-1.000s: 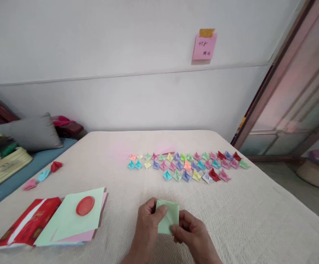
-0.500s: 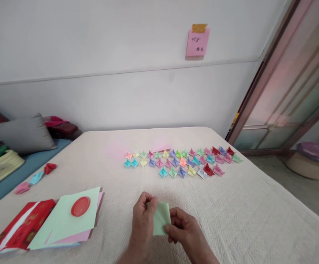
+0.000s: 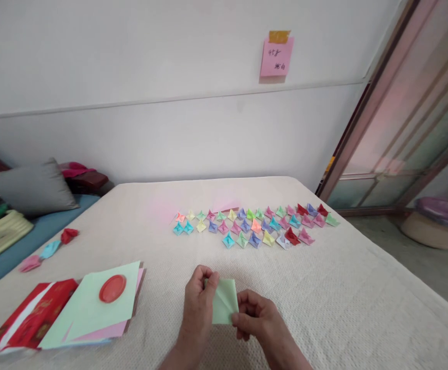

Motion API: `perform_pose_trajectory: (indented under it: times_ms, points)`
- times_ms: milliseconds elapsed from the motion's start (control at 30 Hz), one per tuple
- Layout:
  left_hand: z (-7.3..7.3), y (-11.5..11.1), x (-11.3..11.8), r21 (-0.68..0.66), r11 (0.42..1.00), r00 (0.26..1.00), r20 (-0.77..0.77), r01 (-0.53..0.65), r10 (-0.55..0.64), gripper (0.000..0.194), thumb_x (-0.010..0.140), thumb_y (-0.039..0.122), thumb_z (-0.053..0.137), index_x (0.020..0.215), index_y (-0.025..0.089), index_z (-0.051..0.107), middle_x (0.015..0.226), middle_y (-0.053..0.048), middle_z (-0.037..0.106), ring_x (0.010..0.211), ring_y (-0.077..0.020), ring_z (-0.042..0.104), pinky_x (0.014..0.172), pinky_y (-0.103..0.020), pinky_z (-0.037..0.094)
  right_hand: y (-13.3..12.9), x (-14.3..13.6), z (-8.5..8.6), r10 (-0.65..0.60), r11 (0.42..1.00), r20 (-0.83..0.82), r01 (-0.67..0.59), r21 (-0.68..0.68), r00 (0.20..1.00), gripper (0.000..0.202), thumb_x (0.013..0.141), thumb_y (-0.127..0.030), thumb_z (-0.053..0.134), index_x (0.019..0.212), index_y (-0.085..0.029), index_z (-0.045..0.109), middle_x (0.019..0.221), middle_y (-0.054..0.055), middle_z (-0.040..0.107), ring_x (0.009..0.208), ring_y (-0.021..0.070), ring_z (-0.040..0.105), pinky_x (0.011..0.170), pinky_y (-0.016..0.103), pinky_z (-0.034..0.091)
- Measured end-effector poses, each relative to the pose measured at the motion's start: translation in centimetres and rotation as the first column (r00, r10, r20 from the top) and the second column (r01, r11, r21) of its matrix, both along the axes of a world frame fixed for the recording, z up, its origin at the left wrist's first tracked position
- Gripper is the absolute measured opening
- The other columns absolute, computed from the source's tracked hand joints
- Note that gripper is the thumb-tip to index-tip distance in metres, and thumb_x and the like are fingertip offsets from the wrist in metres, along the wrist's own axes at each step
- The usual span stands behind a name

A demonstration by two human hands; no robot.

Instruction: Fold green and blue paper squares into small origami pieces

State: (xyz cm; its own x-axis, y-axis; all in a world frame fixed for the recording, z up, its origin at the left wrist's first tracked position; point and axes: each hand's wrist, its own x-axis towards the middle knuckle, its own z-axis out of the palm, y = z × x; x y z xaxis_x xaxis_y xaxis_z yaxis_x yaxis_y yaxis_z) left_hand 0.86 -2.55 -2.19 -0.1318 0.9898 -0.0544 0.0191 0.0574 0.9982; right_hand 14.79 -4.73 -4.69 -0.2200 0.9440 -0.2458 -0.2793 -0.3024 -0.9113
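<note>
A folded light green square of paper (image 3: pixel 224 302) is held up between my two hands, above the near part of the covered table. My left hand (image 3: pixel 201 295) pinches its upper left side with thumb and fingers. At the lower right corner, my right hand (image 3: pixel 255 316) grips the paper between thumb and curled fingers. A faint diagonal crease shows across the paper. Beyond my hands, several small folded paper boats (image 3: pixel 254 240) in many colours stand in three rows. The fingertips behind the paper are hidden.
To the left, a stack of coloured paper sheets (image 3: pixel 88 313) lies under a round red lid (image 3: pixel 112 289), beside a red packet (image 3: pixel 34 313). Several folded paper pieces (image 3: pixel 50 250) lie farther left. A wall (image 3: pixel 169 144) with a pink note (image 3: pixel 276 56) rises behind the table.
Both hands have shifted very slightly left and up with the green paper. My right thumb has slid closer to the paper's edge. The other things stay in place.
</note>
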Motion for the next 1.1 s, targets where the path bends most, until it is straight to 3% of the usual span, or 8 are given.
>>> perform_pose_trajectory:
  times_ms: [267,567,767,967,1100]
  points:
    - [0.0,0.0,0.0,-0.006,0.999,0.998,0.061,0.034,-0.034,0.025,0.085,0.042,0.055,0.075,0.021,0.047,0.062,0.007,0.044,0.054,-0.0094,0.042,0.049,-0.019,0.035,-0.1,0.0,0.3,-0.013,1.000,0.039,0.012,0.013,0.999,0.015,0.056,-0.022,0.071,0.066,-0.016,0.061,0.044,-0.007,0.054,0.036,0.0079,0.050,0.039,0.020,0.036]
    - [1.2,-0.5,0.5,-0.051,0.993,0.984,0.151,0.103,-0.095,0.022,0.085,0.043,0.056,0.082,0.022,0.047,0.061,0.007,0.048,0.051,-0.0098,0.044,0.045,-0.019,0.036,0.0,0.0,1.1,0.034,0.999,0.102,-0.036,0.016,0.994,0.012,0.052,-0.011,0.060,0.063,-0.017,0.059,0.042,-0.009,0.051,0.033,0.0065,0.043,0.035,0.020,0.034]
    - [0.8,-0.4,0.5,-0.074,0.991,0.982,0.162,0.110,-0.097,0.023,0.083,0.043,0.058,0.086,0.024,0.046,0.061,0.007,0.050,0.050,-0.0106,0.046,0.042,-0.018,0.037,-0.3,0.1,2.0,0.010,0.999,0.111,-0.015,0.040,0.994,0.014,0.052,-0.007,0.057,0.061,-0.018,0.056,0.043,-0.010,0.046,0.035,0.0062,0.038,0.037,0.021,0.032]
    - [1.2,-0.3,0.8,-0.109,0.994,0.987,0.161,0.026,-0.008,0.025,0.081,0.044,0.060,0.085,0.023,0.048,0.063,0.006,0.052,0.051,-0.0105,0.047,0.043,-0.018,0.038,-1.2,0.1,3.1,-0.207,0.946,0.156,0.157,0.284,0.966,0.030,0.061,0.000,0.054,0.082,-0.023,0.054,0.068,-0.007,0.053,0.059,0.0096,0.048,0.054,0.022,0.036]
    - [1.5,-0.5,0.9,-0.105,0.994,0.990,0.143,0.009,0.006,0.025,0.080,0.044,0.061,0.084,0.022,0.049,0.064,0.006,0.052,0.053,-0.0102,0.047,0.045,-0.018,0.039,-1.2,0.2,2.7,-0.207,0.923,0.261,0.100,0.371,0.943,0.030,0.063,-0.001,0.056,0.080,-0.023,0.065,0.071,-0.004,0.054,0.062,0.0111,0.048,0.058,0.024,0.037]
